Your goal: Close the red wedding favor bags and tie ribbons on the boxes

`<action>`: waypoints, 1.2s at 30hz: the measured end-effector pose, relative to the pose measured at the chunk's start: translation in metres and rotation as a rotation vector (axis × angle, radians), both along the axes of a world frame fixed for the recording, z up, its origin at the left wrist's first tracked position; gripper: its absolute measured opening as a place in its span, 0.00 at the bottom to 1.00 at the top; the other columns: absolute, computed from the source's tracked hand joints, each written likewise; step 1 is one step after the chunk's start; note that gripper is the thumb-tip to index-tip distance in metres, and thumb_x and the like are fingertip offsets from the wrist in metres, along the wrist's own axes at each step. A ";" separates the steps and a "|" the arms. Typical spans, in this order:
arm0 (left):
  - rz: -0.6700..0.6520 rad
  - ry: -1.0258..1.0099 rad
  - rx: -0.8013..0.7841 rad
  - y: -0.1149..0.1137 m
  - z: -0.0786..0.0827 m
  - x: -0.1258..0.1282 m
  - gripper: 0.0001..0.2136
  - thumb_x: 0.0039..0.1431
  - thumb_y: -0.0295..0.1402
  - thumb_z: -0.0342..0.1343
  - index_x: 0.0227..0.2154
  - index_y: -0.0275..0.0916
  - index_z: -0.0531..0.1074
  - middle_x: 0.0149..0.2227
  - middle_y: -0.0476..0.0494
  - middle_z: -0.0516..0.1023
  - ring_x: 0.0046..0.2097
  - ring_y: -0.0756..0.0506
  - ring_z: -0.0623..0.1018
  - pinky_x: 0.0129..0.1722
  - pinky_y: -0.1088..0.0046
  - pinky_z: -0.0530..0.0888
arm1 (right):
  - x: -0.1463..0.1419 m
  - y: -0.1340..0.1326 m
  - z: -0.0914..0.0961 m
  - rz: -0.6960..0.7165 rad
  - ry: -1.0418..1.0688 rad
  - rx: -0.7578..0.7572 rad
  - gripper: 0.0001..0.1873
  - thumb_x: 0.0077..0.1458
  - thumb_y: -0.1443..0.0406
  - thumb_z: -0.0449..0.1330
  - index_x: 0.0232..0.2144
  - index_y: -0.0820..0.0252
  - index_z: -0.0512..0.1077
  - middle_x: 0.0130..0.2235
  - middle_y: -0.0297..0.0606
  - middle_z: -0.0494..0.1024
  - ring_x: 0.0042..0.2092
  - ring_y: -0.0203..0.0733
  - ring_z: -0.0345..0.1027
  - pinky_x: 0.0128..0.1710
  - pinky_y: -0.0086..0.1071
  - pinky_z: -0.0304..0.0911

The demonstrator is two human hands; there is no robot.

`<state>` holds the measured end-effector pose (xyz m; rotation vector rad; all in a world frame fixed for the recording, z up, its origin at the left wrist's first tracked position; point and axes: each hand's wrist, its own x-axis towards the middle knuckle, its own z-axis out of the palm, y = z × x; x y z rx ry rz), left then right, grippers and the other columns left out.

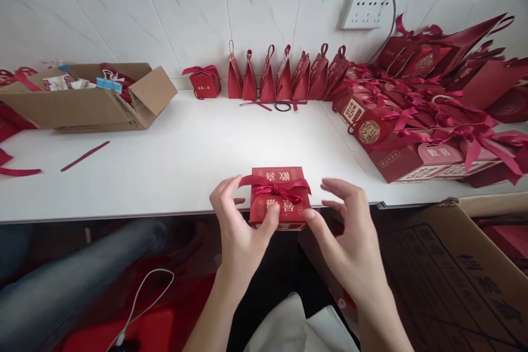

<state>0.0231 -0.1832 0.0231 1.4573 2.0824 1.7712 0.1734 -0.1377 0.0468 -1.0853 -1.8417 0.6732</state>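
Observation:
A small red gift box [280, 198] with gold characters and a red ribbon bow on top sits at the near edge of the white table [198, 159]. My left hand [239, 225] is at its left side, thumb pressed against the box's front face, fingers curled and apart above the ribbon end. My right hand [342, 225] is at its right side, thumb touching the front right corner, fingers spread and lifted off the box.
An open cardboard box [86, 102] with clips and ribbons lies at the far left. A row of red triangular gift bags [284, 77] stands along the wall. A pile of finished red boxes [429, 121] fills the right. A loose ribbon strip [84, 156] lies left. A brown carton [454, 275] sits lower right.

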 end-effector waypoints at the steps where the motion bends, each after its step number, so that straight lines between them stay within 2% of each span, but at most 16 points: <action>1: 0.026 0.022 0.016 -0.001 -0.002 0.001 0.27 0.51 0.39 0.62 0.51 0.43 0.59 0.50 0.38 0.62 0.51 0.41 0.68 0.42 0.65 0.73 | -0.001 -0.004 0.002 -0.025 -0.006 0.004 0.15 0.58 0.54 0.57 0.43 0.55 0.65 0.43 0.44 0.71 0.44 0.46 0.68 0.39 0.37 0.68; 2: 0.033 0.029 0.023 -0.002 -0.003 0.003 0.25 0.50 0.39 0.62 0.49 0.43 0.60 0.47 0.40 0.63 0.47 0.43 0.70 0.40 0.66 0.73 | -0.002 -0.007 0.003 -0.025 -0.017 -0.015 0.11 0.59 0.55 0.56 0.37 0.55 0.66 0.36 0.40 0.71 0.36 0.42 0.68 0.34 0.34 0.67; 4: 0.000 0.021 0.035 -0.005 -0.005 0.005 0.21 0.51 0.36 0.61 0.46 0.43 0.61 0.42 0.43 0.64 0.41 0.46 0.71 0.39 0.67 0.73 | -0.004 -0.012 0.005 0.016 -0.044 -0.086 0.11 0.60 0.56 0.54 0.29 0.56 0.64 0.27 0.34 0.69 0.27 0.37 0.63 0.27 0.30 0.62; 7: -0.061 0.042 0.074 -0.010 -0.006 0.008 0.16 0.53 0.32 0.60 0.43 0.43 0.62 0.40 0.45 0.64 0.40 0.47 0.71 0.40 0.68 0.73 | -0.009 -0.014 0.004 0.030 -0.057 -0.127 0.17 0.60 0.55 0.53 0.23 0.56 0.60 0.23 0.32 0.66 0.24 0.35 0.60 0.24 0.29 0.58; 10: -0.068 0.051 0.049 -0.014 -0.003 0.009 0.14 0.53 0.31 0.59 0.42 0.43 0.64 0.39 0.46 0.64 0.40 0.46 0.71 0.39 0.69 0.73 | -0.011 -0.012 0.002 0.019 -0.064 -0.115 0.17 0.59 0.55 0.54 0.22 0.56 0.59 0.22 0.31 0.64 0.24 0.35 0.58 0.23 0.28 0.56; 14: -0.067 0.019 -0.006 -0.018 0.001 0.008 0.04 0.58 0.30 0.55 0.36 0.42 0.66 0.37 0.46 0.64 0.39 0.47 0.70 0.37 0.71 0.72 | -0.011 -0.010 0.003 0.002 -0.094 -0.112 0.15 0.59 0.59 0.54 0.22 0.55 0.58 0.22 0.30 0.64 0.23 0.34 0.56 0.22 0.28 0.54; 16: -0.060 0.017 -0.016 -0.019 0.002 0.008 0.01 0.59 0.30 0.54 0.33 0.42 0.66 0.35 0.47 0.64 0.37 0.49 0.70 0.37 0.72 0.72 | -0.010 -0.010 0.004 0.014 -0.099 -0.115 0.16 0.59 0.58 0.55 0.22 0.55 0.58 0.21 0.30 0.62 0.22 0.34 0.55 0.21 0.27 0.53; 20: -0.053 0.002 -0.011 -0.018 0.001 0.009 0.04 0.60 0.30 0.54 0.29 0.41 0.66 0.34 0.48 0.63 0.35 0.50 0.69 0.36 0.74 0.71 | -0.010 -0.010 0.004 0.011 -0.102 -0.134 0.20 0.59 0.55 0.55 0.20 0.55 0.55 0.19 0.28 0.57 0.21 0.33 0.50 0.19 0.27 0.50; 26: -0.062 -0.012 0.074 -0.016 -0.005 0.009 0.04 0.59 0.30 0.56 0.29 0.41 0.67 0.34 0.48 0.63 0.39 0.50 0.69 0.36 0.76 0.71 | -0.012 -0.009 0.005 0.015 -0.078 -0.172 0.17 0.60 0.60 0.52 0.21 0.56 0.55 0.19 0.26 0.54 0.20 0.32 0.47 0.18 0.26 0.47; 31: -0.110 0.010 0.146 -0.017 -0.006 0.007 0.03 0.59 0.27 0.56 0.32 0.41 0.68 0.35 0.47 0.65 0.40 0.50 0.70 0.36 0.77 0.72 | -0.009 -0.008 0.003 0.107 0.020 -0.325 0.16 0.61 0.59 0.51 0.22 0.56 0.57 0.19 0.25 0.52 0.20 0.31 0.45 0.18 0.25 0.45; 36: -0.099 -0.011 0.201 -0.016 -0.005 0.008 0.05 0.58 0.24 0.56 0.32 0.40 0.67 0.34 0.48 0.66 0.38 0.51 0.71 0.32 0.79 0.71 | -0.007 -0.009 -0.003 0.128 0.141 -0.418 0.17 0.62 0.57 0.51 0.23 0.57 0.58 0.21 0.27 0.54 0.23 0.31 0.45 0.21 0.25 0.45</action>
